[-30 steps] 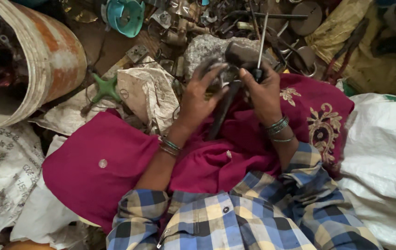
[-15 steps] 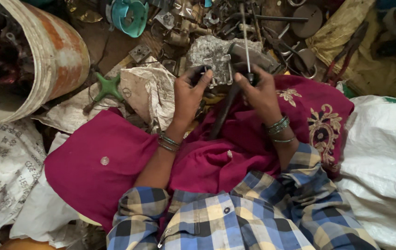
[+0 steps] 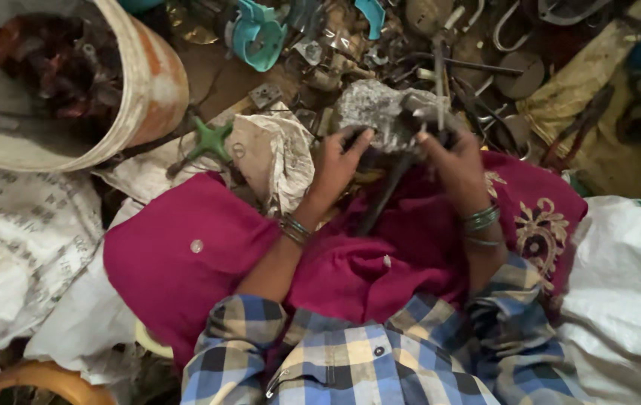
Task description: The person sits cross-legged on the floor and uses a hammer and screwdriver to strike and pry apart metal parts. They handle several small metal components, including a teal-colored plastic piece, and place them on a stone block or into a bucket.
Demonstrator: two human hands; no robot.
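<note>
- Checked blue sleeves, then magenta cloth (image 3: pixel 185 262) over the lap.
- Left hand (image 3: pixel 335 161) and right hand (image 3: pixel 451 154), fingers curled shut, grip a grey metal lump (image 3: pixel 380 120) above the lap.
- Beyond: scrap metal pile (image 3: pixel 440 45), rusty bucket (image 3: pixel 148 82) far left.

The grey metal lump (image 3: pixel 380 120) now sits higher between both hands, turned broadside, the left hand (image 3: pixel 339 161) gripping lower than a second ago.
</note>
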